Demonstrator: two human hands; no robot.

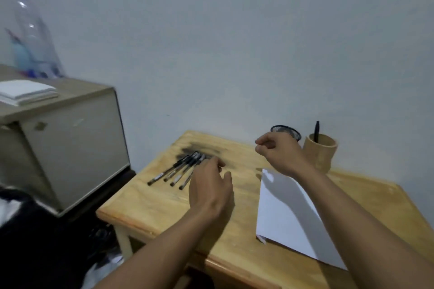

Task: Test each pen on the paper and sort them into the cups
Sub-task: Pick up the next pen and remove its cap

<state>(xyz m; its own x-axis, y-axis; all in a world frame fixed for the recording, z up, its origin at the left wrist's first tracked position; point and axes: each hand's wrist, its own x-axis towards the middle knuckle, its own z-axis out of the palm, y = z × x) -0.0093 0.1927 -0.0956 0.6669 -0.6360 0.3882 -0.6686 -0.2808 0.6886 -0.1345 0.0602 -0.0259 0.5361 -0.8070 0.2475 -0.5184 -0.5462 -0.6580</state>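
Several black pens (177,170) lie side by side on the wooden table (164,204), near its far left part. My left hand (210,185) hovers palm down just right of them, fingertips at their upper ends, fingers apart and holding nothing. My right hand (280,152) is raised in front of the black mesh cup (287,131), fingers loosely curled, with nothing visible in it. Next to that cup, by the wall, stands a wooden cup (320,151) with one black pen (317,131) upright in it. A white sheet of paper (288,216) lies under my right forearm.
A beige cabinet (70,148) stands left of the table, carrying a clear plastic bottle (32,35) and a stack of white paper (25,91). Dark clutter (47,241) fills the floor at the lower left. A dark smudge (202,148) marks the tabletop behind the pens.
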